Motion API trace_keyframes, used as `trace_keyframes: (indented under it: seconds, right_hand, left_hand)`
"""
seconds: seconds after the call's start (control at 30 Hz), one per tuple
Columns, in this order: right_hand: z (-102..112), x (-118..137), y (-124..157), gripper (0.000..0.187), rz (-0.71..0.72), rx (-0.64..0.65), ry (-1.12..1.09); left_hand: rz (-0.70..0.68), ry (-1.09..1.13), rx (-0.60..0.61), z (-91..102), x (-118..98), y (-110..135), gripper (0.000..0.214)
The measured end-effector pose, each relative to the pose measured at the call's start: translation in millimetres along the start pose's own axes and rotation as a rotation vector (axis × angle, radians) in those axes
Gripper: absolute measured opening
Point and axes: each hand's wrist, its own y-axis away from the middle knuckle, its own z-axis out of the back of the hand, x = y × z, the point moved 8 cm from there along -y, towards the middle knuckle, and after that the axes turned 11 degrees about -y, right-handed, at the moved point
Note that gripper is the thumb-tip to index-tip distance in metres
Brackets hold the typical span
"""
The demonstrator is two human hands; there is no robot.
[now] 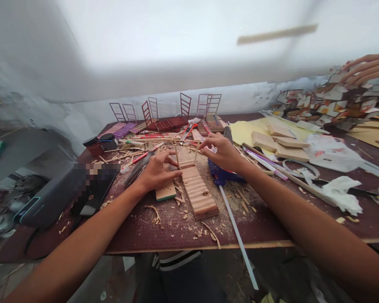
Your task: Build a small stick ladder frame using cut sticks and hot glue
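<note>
A ridged wooden block (199,191) lies on the table in front of me. From its far end rises a small frame of thin wooden sticks (187,163), two posts with a low crossbar. My right hand (222,151) pinches a thin wooden stick at the top of the right post. Beside the left post is my left hand (159,170), thumb and fingers apart, seemingly holding nothing. Under it lies a small wood piece with a green edge (166,192). A blue glue gun (225,173), a long white glue stick (238,235) in it, rests right of the block.
Several miniature ladder-backed pieces (167,123) stand along the wall. Wood blocks (279,142), a plastic bag (330,153) and crumpled tissue (342,193) lie right. Left are jars (109,142), a phone (96,191) and a dark speaker-like box (49,195). Another person's hand (371,67) is far right.
</note>
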Motion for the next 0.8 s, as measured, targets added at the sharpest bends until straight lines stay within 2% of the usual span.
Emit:
trace_keyframes:
  seconds: [0.17, 0.33, 0.67, 0.8]
  right_hand:
    - [2.5, 2.3, 0.5, 0.013, 0.001, 0.003, 0.017]
    - [5.8, 1.8, 1.2, 0.013, -0.008, -0.004, 0.037]
    - [3.8, -3.6, 1.3, 0.014, -0.017, -0.007, 0.016]
    - [-1.9, 5.0, 1.9, 0.013, 0.037, 0.063, 0.011]
  left_hand:
    - [-0.051, -0.026, -0.087, 8.4, -3.4, -0.4, 0.050]
    - [-0.033, -0.043, -0.140, 17.6, -6.6, 0.6, 0.042]
    - [-0.045, -0.070, -0.139, 15.8, -9.3, 0.1, 0.034]
    - [-0.034, -0.074, -0.124, 13.9, -7.7, -0.2, 0.019]
